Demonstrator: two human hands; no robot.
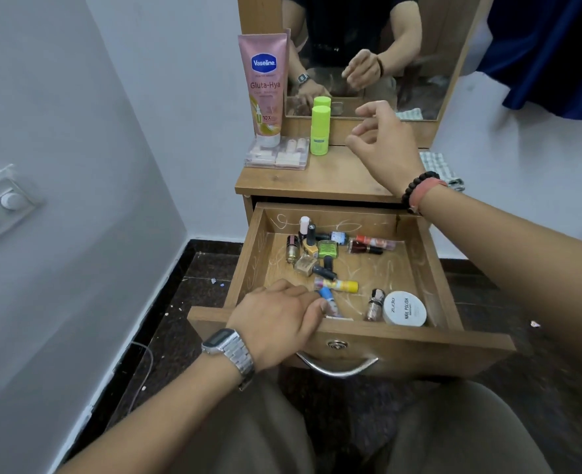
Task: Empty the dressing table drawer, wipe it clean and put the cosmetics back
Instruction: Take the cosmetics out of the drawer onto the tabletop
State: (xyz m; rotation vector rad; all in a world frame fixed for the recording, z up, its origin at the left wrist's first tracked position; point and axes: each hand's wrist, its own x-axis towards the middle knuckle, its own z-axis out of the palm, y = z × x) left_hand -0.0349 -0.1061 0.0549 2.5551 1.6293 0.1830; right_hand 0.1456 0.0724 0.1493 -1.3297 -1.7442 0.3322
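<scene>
Down at the drawer point(416, 340) front, left hand point(276, 319) curls over the rim, fingertips on a blue-capped bottle point(327, 295). Beyond its knuckles, nail polishes point(320, 251) lie heaped. Right hand point(382, 142) hovers above the tabletop point(317, 179), loosely curled, holding nothing.

Open drawer point(416, 241): nail polish bottles point(317, 249) clutter the back-centre, white jar point(405, 308) blocks front-right corner; bare floor along right side and left wall. Tabletop point(320, 181): pink tube point(265, 87), clear box point(277, 153) and green bottle point(319, 130) crowd left-rear; front strip free.
</scene>
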